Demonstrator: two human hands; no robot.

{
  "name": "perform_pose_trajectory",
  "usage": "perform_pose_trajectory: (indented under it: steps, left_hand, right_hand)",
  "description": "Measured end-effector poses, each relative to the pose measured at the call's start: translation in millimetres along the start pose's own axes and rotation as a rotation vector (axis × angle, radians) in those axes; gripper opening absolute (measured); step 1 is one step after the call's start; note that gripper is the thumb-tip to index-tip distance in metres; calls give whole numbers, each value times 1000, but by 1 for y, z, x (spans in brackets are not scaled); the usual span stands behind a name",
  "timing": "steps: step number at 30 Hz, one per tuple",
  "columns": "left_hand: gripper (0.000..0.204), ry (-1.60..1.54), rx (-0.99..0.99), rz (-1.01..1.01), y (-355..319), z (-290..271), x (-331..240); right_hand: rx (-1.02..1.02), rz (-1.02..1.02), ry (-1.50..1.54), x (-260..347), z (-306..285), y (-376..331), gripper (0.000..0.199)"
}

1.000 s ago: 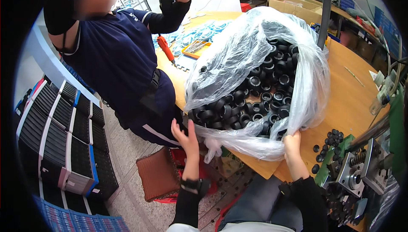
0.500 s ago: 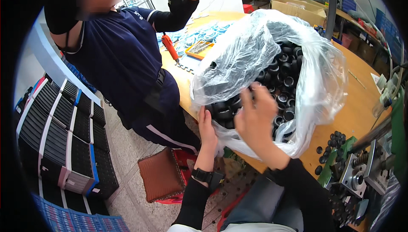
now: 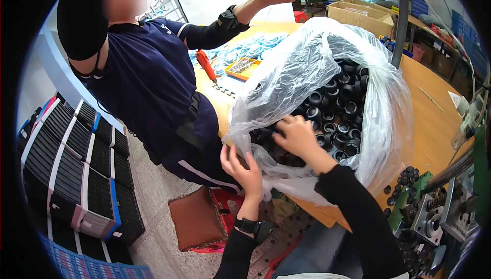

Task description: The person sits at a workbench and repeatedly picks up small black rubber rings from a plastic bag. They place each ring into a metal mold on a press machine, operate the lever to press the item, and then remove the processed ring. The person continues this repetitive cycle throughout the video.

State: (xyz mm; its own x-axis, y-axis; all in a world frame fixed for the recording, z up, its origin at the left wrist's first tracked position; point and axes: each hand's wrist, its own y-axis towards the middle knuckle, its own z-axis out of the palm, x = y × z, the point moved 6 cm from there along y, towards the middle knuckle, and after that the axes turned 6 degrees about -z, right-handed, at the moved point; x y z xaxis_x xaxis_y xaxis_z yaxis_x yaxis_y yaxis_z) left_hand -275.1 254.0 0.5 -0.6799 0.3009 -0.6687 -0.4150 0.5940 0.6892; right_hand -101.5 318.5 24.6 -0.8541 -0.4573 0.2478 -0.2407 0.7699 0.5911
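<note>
A large clear plastic bag (image 3: 386, 120) stands with its mouth open on the wooden table, full of small black ring-shaped parts (image 3: 327, 113). My right hand (image 3: 302, 138) reaches into the bag's near left side, palm down over the parts. Its fingers are bent but apart, with the tips partly lost against the dark pile, and no held part shows. Just outside the bag's left edge is my left hand (image 3: 243, 174), fingers spread and nothing in them, close to the plastic.
Across the table's left corner stands a co-worker (image 3: 148, 74), arm raised. Nearby lie a red-handled tool (image 3: 205, 65) and a yellow tray (image 3: 243, 68). At right, a metal fixture (image 3: 429, 217) sits beside loose black parts (image 3: 406, 177). Stacked black crates (image 3: 92, 177) fill the left; a brown-cushioned stool (image 3: 197, 217) stands below.
My right hand has moved left and deeper into the parts. My left hand has come off the bag's edge, lower and left, with fingers spread. The co-worker's forearm has come into view.
</note>
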Motion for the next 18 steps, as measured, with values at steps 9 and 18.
perform_pose_trajectory:
  steps: [9,18]
  left_hand:
    - [89,391,473,-151,-7,72,-9]
    - [25,-320,704,59,-39,113,-86]
  right_hand:
    - [-117,367,-285,-109,-68,-58,32]
    - [11,-55,146,-44,-69,-41,27]
